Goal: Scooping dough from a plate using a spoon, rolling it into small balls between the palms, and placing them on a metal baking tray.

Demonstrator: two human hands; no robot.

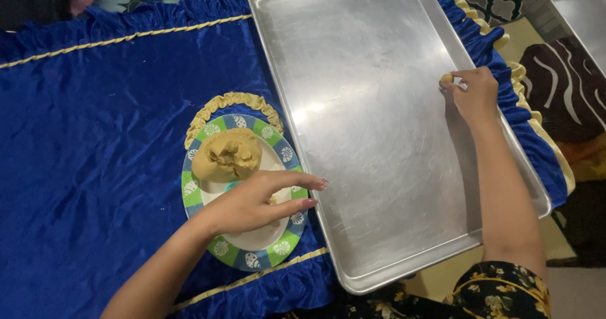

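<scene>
A lump of tan dough (227,155) sits on a round plate (193,190) with a green, blue and white patterned rim. My left hand (259,202) hovers over the plate's near side, fingers loosely curled, with a small bit of dough under the fingers. My right hand (472,93) rests on the right side of a large metal baking tray (353,104) and pinches a small dough ball (446,79) against the tray's surface near its right rim.
A blue velvet cloth (95,136) with a gold-trimmed ruffle covers the table. A second metal tray (584,16) shows at the top right corner. Dark patterned fabric (562,79) lies beyond the table's right edge.
</scene>
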